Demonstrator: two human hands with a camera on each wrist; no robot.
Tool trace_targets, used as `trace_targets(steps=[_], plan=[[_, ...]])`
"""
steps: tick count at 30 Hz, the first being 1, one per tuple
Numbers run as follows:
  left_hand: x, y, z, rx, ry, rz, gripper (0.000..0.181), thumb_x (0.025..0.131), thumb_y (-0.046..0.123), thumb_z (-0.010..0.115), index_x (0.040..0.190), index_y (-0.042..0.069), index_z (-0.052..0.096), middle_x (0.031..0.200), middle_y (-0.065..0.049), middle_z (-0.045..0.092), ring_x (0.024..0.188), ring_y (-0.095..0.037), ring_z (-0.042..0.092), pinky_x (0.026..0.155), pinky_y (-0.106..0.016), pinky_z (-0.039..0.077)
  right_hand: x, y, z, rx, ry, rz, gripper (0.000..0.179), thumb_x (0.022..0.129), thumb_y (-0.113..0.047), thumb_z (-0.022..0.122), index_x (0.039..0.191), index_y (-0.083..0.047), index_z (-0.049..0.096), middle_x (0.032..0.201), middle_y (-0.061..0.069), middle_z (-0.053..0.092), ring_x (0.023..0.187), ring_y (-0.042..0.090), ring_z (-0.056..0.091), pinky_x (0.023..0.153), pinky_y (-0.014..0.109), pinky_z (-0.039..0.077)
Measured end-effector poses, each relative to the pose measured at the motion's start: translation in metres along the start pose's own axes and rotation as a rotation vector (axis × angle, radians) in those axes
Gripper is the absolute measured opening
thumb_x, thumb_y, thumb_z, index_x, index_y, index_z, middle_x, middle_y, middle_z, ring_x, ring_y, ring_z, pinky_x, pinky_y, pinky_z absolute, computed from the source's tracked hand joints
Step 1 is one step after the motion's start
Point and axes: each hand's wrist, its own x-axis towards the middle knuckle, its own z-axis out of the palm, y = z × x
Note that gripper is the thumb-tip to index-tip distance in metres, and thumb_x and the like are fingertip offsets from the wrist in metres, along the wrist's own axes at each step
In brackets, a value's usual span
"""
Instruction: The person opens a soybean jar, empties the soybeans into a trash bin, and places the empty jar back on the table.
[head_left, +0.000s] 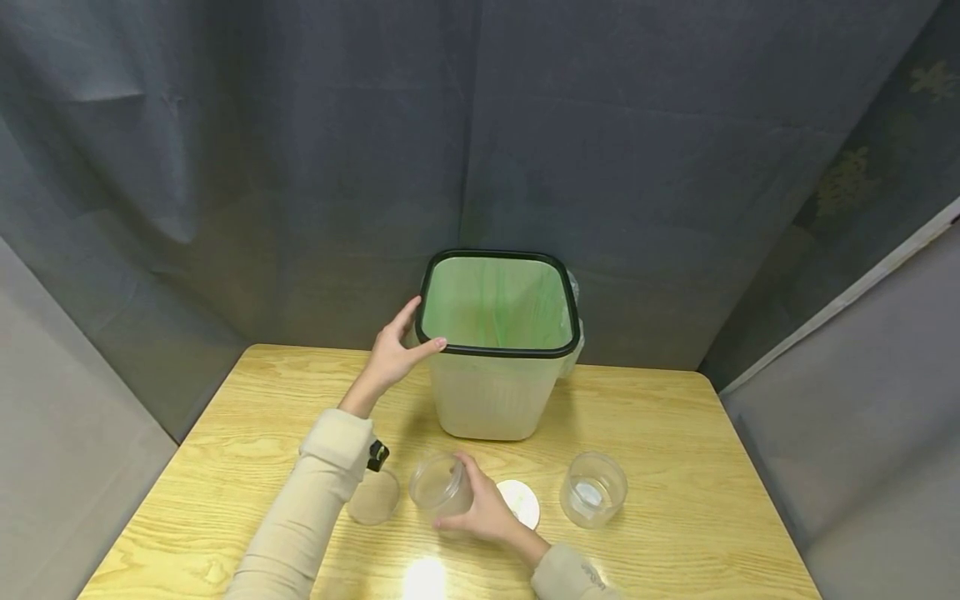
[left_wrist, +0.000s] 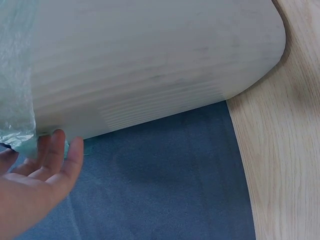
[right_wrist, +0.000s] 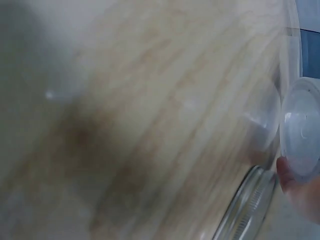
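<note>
A white wastebasket (head_left: 487, 400) with a black rim and a green liner bag (head_left: 495, 300) stands at the table's back edge. My left hand (head_left: 392, 354) holds its rim at the front left, thumb over the black edge. In the left wrist view, curled fingers (left_wrist: 62, 155) reach under the hanging bag edge (left_wrist: 17, 100). My right hand (head_left: 487, 510) grips a clear plastic jar (head_left: 438, 487) from the right side, in front of the wastebasket. In the right wrist view that jar (right_wrist: 302, 130) shows its round base, with a fingertip against it.
A white round disc (head_left: 520, 502) lies just right of the gripped jar. Farther right stands another clear jar (head_left: 593, 490). A clear round piece (head_left: 373, 497) lies by the left sleeve. A silver ridged lid (right_wrist: 250, 205) appears in the right wrist view. Dark curtain (head_left: 337, 167) hangs behind.
</note>
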Motion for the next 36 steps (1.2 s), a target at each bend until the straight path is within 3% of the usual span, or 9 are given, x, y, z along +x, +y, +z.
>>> trace_targets(steps=[7,17,24,30,36], plan=[[0.001,-0.001,0.001,-0.006,0.0,0.002,0.082,0.08,0.033,0.069,0.146,0.02,0.023,0.146,-0.017,0.023,0.133,-0.029,0.024,0.107,-0.041,0.024,-0.006,0.0,0.003,0.013,-0.004,0.013,0.102,0.063,-0.038,0.081,0.141,-0.012,0.021,0.134,0.017,0.039,0.118,0.039,0.04,0.091,0.059,0.036],[0.001,-0.001,0.0,-0.005,0.004,-0.002,0.082,0.08,0.033,0.07,0.146,0.019,0.023,0.146,-0.016,0.023,0.133,-0.028,0.023,0.107,-0.041,0.023,-0.011,0.005,0.0,-0.07,0.013,0.018,0.103,0.057,-0.036,0.085,0.138,-0.009,0.027,0.131,0.014,0.041,0.116,0.035,0.04,0.089,0.058,0.037],[0.002,-0.001,0.002,-0.006,-0.004,0.007,0.082,0.08,0.034,0.069,0.146,0.018,0.022,0.146,-0.017,0.023,0.133,-0.028,0.023,0.107,-0.042,0.023,-0.012,0.007,-0.001,-0.097,-0.001,0.043,0.111,0.057,-0.036,0.084,0.142,-0.008,0.019,0.136,0.017,0.039,0.119,0.039,0.04,0.092,0.059,0.035],[0.002,0.002,0.0,0.035,-0.021,0.013,0.082,0.081,0.034,0.068,0.146,0.018,0.021,0.147,-0.016,0.022,0.133,-0.031,0.023,0.106,-0.045,0.024,-0.012,-0.002,-0.019,-0.105,-0.014,-0.059,0.112,0.062,-0.038,0.083,0.144,-0.003,0.014,0.139,0.022,0.034,0.122,0.04,0.037,0.093,0.06,0.034],[-0.007,-0.005,-0.005,0.095,-0.057,0.026,0.089,0.081,0.035,0.067,0.147,0.016,0.012,0.147,-0.015,0.022,0.132,-0.032,0.025,0.104,-0.046,0.028,-0.017,-0.015,-0.049,-0.091,0.046,-0.051,0.101,0.069,-0.04,0.077,0.144,-0.004,0.019,0.139,0.022,0.034,0.119,0.041,0.04,0.092,0.052,0.039]])
